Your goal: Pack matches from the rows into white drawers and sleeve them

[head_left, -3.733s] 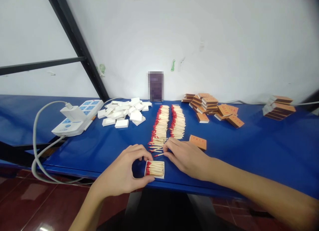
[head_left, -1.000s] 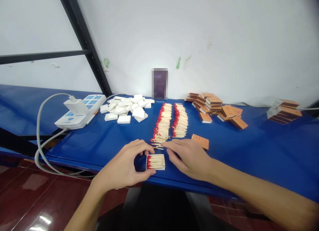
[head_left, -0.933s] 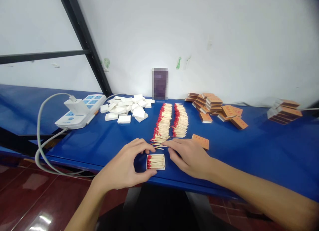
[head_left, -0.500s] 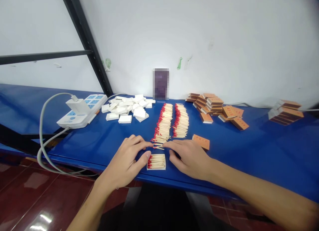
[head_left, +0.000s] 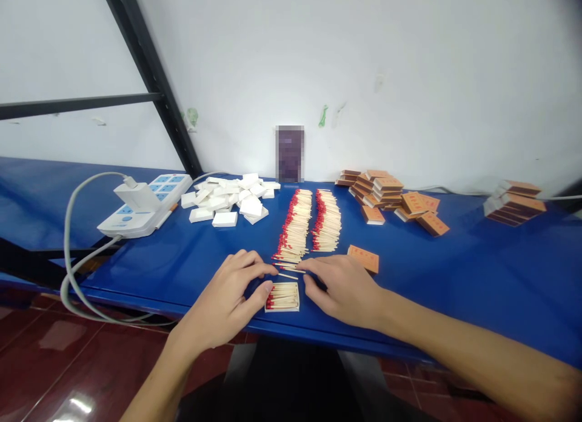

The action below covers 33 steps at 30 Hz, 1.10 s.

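Two long rows of red-tipped matches, a left row [head_left: 296,225] and a right row [head_left: 326,225], lie on the blue tabletop. A few loose matches, one of them a single match [head_left: 288,276], lie between the left row and a white matchbox tray [head_left: 282,310] filled with matches. My left hand [head_left: 234,294] has its index fingertip at the head ends of the loose matches; its thumb rests by the tray's left edge. At their plain ends is the index fingertip of my right hand [head_left: 343,288], its thumb apart beside the tray. Neither hand grips anything.
White trays [head_left: 225,219] are heaped at the back left, beside a power strip [head_left: 136,219] with a plugged-in charger and cable. Orange matchbox sleeves [head_left: 386,184] are piled at the back right; one sleeve [head_left: 364,259] lies behind my right hand. More boxes [head_left: 522,204] stand farther right.
One loose match has come apart from the others, nearer the tray. My fingertips have shifted only slightly. The whole view has moved a little.
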Tool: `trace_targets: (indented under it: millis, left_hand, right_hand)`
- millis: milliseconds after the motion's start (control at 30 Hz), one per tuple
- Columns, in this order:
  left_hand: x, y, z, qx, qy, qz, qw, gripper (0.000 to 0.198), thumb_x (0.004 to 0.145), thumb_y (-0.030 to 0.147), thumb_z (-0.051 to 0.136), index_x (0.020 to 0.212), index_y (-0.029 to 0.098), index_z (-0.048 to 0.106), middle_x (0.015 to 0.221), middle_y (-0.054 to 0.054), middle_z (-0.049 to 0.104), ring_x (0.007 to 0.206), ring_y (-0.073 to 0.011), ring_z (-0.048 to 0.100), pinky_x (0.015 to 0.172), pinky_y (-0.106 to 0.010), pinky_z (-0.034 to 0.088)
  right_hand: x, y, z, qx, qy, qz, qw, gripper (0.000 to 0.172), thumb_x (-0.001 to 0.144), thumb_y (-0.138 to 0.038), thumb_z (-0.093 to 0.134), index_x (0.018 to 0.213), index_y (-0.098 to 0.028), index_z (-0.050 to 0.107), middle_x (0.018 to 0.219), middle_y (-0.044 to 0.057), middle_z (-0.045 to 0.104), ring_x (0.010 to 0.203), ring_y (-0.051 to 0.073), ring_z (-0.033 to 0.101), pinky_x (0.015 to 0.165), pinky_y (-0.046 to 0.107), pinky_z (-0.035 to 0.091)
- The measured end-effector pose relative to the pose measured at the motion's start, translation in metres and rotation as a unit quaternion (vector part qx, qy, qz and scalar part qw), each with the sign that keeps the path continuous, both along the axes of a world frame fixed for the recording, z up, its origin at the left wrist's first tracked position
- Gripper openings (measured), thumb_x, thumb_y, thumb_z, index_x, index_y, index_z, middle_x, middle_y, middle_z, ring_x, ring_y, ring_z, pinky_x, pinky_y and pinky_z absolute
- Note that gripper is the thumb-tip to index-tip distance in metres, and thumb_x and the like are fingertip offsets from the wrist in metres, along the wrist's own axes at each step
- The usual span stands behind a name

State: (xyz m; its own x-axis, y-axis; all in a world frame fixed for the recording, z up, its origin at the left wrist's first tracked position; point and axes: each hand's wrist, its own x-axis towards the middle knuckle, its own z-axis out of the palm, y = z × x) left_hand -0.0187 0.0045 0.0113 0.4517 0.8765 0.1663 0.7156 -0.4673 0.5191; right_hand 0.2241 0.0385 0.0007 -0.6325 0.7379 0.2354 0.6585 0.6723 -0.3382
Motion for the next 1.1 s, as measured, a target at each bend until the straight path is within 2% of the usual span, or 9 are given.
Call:
trace_targets:
  millis: [167,333,500,700,867,1100]
  left_hand:
    - [-0.0007,-0.0002,-0.0011,0.000,0.002,-0.005,1.000,0.032,0.104,0.031,0.038,0.117,0.023,0.067,0.108,-0.004,0.061,0.102,-0.0241,0.054,0.098,-0.042,0.039]
    - [-0.0029,-0.0021,-0.0003,-0.006,0.009,-0.021,1.000,0.034,0.103,0.030,0.039,0.124,0.026,0.065,0.110,-0.004,0.060,0.105,-0.0250,0.053,0.101,-0.045,0.037]
    - [-0.0026,-0.0032,0.0020,-0.012,0.025,-0.020,0.999,0.037,0.105,0.033,0.037,0.133,0.031,0.060,0.113,-0.003,0.058,0.107,-0.0247,0.051,0.099,-0.044,0.037]
    - [-0.0005,-0.0016,0.0045,-0.008,0.042,-0.053,0.998,0.042,0.103,0.038,0.041,0.144,0.034,0.053,0.109,-0.004,0.058,0.102,-0.0251,0.051,0.092,-0.042,0.039]
    - [-0.0005,-0.0032,0.0024,0.003,0.068,-0.013,0.998,0.040,0.103,0.034,0.039,0.138,0.036,0.058,0.113,-0.003,0.060,0.106,-0.0256,0.053,0.095,-0.042,0.040]
    - [-0.0020,-0.0021,-0.0008,0.006,0.073,-0.010,0.997,0.045,0.101,0.025,0.038,0.140,0.037,0.057,0.111,-0.002,0.061,0.105,-0.0245,0.054,0.093,-0.040,0.041]
  right_hand:
    - [0.0001,0.0002,-0.0017,0.007,-0.015,-0.013,1.000,0.029,0.096,-0.026,0.046,0.107,-0.018,0.072,0.084,0.005,0.075,0.075,0.021,0.070,0.068,0.031,0.043]
    - [0.0000,-0.0007,-0.0006,0.012,-0.013,-0.024,1.000,0.031,0.095,-0.027,0.046,0.107,-0.019,0.073,0.076,0.003,0.073,0.068,0.020,0.067,0.063,0.030,0.039]
    - [-0.0002,-0.0006,-0.0008,0.011,-0.002,-0.021,1.000,0.030,0.095,-0.027,0.047,0.102,-0.019,0.074,0.076,0.004,0.073,0.068,0.019,0.067,0.064,0.030,0.040]
    - [0.0005,0.0004,-0.0007,0.005,-0.008,0.008,1.000,0.028,0.097,-0.026,0.047,0.104,-0.019,0.072,0.083,0.004,0.075,0.072,0.020,0.068,0.068,0.030,0.042]
    - [0.0005,0.0000,0.0017,-0.003,-0.008,0.031,0.999,0.025,0.096,-0.021,0.047,0.093,-0.018,0.071,0.083,0.004,0.074,0.072,0.018,0.067,0.068,0.028,0.042]
    - [0.0000,-0.0013,0.0016,-0.002,0.005,0.011,1.000,0.024,0.096,-0.022,0.048,0.095,-0.018,0.071,0.079,0.003,0.073,0.071,0.017,0.066,0.066,0.027,0.040]
